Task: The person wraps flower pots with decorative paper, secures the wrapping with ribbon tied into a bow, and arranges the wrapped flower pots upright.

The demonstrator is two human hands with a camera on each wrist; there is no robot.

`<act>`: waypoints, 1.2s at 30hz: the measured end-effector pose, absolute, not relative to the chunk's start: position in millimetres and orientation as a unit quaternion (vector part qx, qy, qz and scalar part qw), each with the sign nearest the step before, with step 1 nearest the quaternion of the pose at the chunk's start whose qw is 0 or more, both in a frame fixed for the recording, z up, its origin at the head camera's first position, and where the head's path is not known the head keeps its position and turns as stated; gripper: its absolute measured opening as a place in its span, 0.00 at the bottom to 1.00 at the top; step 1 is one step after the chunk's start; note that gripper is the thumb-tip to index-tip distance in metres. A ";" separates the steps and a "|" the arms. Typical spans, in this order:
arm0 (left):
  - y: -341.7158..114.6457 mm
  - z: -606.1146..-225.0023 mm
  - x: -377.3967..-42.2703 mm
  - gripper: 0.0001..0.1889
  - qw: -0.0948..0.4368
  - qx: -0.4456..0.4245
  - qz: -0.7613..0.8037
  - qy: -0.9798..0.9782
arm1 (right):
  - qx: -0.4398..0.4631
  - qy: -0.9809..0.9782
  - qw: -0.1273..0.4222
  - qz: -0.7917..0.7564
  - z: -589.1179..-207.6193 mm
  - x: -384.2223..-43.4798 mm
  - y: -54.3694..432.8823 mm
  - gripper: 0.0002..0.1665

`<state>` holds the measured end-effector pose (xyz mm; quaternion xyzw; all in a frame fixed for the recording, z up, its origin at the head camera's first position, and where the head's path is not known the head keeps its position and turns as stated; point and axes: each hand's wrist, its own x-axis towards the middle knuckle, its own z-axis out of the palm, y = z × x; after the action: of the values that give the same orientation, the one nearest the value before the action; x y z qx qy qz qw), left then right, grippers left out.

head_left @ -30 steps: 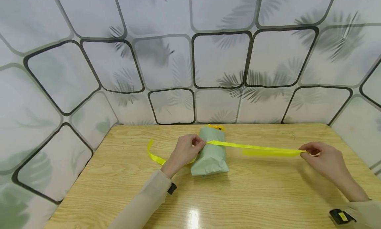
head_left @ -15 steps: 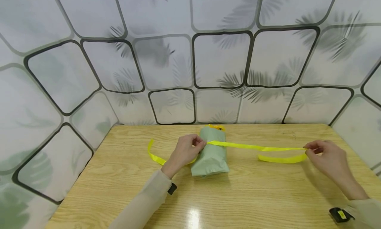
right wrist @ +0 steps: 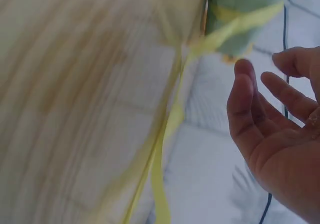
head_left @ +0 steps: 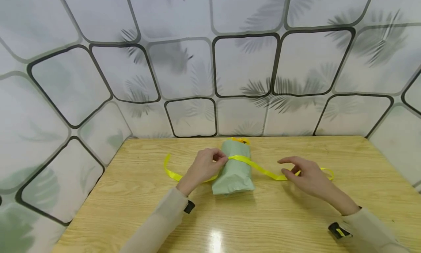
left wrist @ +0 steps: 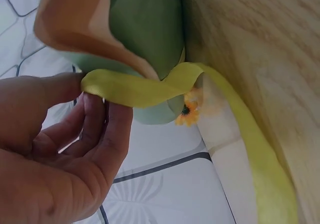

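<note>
A pale green paper-wrapped bundle (head_left: pixel 235 178) lies on the table, with an orange flower (left wrist: pixel 187 113) at its far end. Around its middle runs a yellow ribbon (head_left: pixel 241 158). My left hand (head_left: pixel 204 167) pinches the ribbon between thumb and fingers at the bundle's left side; the left wrist view shows the pinched ribbon (left wrist: pixel 130 89) closely. To the right of the bundle, my right hand (head_left: pixel 309 178) hovers with thumb and forefinger apart. In the right wrist view, the ribbon (right wrist: pixel 172 116) hangs beside the right hand (right wrist: pixel 280 124), apart from its fingers.
The wooden table (head_left: pixel 279 216) backs onto a patterned curtain-like wall (head_left: pixel 245 66), which also rises at both sides. A loose ribbon end curls on the table left of my left forearm (head_left: pixel 161 220).
My right hand has let go of the ribbon and moved left toward the bundle. The taut ribbon has gone slack and dropped to the table. My left hand keeps its place.
</note>
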<state>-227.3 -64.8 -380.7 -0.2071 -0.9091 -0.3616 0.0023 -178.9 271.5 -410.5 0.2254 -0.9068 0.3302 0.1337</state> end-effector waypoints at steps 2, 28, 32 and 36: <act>-66.4 -378.4 -226.9 0.09 -0.013 -0.213 -0.357 -0.909 | 0.240 -0.899 0.077 0.358 -411.2 -181.8 257.1 0.19; -92.4 -383.4 -233.9 0.06 0.010 -0.257 -0.245 -0.935 | 0.245 -0.924 -0.038 0.290 -406.7 -189.5 249.1 0.03; -97.7 -379.6 -234.0 0.06 -0.014 -0.234 -0.255 -0.938 | 0.250 -0.919 -0.037 0.302 -405.8 -186.7 251.6 0.05; -98.4 -373.6 -232.6 0.07 -0.050 -0.206 -0.332 -0.919 | 0.248 -0.919 -0.038 0.304 -404.8 -184.3 255.2 0.07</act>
<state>-232.6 -98.4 -373.6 -0.2057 -0.9192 -0.3320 -0.0498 -184.3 255.2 -404.8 0.2484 -0.9190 0.3039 -0.0375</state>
